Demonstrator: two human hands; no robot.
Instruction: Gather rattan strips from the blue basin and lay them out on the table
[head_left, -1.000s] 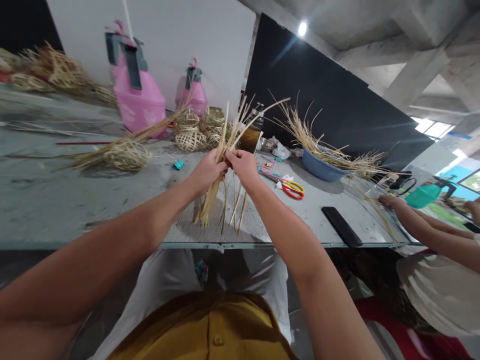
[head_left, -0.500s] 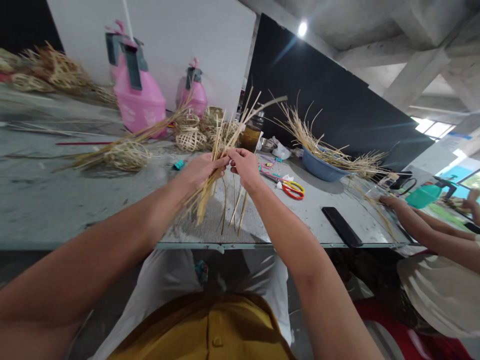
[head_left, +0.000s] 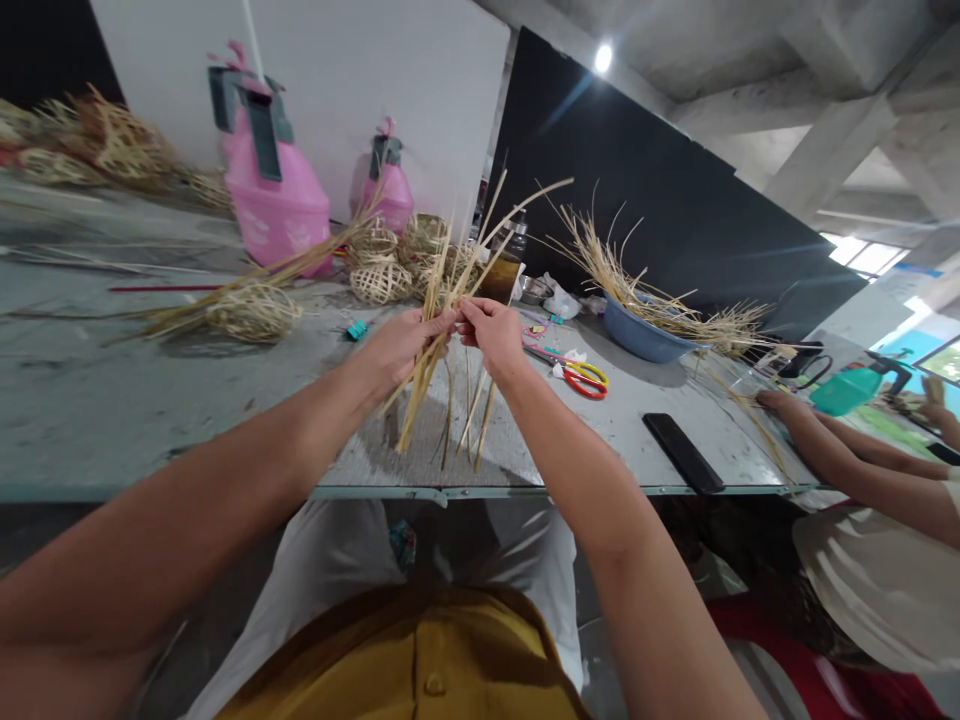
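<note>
Pale, thin bamboo strips (head_left: 421, 395) cross one another between my hands above the front half of the table. My left hand (head_left: 415, 340) is closed around the bundle from the left, thumb on top. From the right, my right hand (head_left: 491, 335) pinches strips where they cross, its fingertips touching those of the left. Long ends fan up and to the right, and shorter ends point down toward the table edge. The exact crossing is partly hidden by my fingers.
Woven balls (head_left: 381, 278) and a jar of brown liquid (head_left: 501, 272) stand behind. Pink spray bottles (head_left: 277, 205) are at left. Scissors (head_left: 586, 380), a black phone (head_left: 682, 452) and a blue basin (head_left: 649, 335) of strips lie right. A co-worker's arm (head_left: 847, 450) rests far right.
The strips in my hands have shifted slightly, with the upper ends spread a little differently. Both hands stay in nearly the same place, still gripping.
</note>
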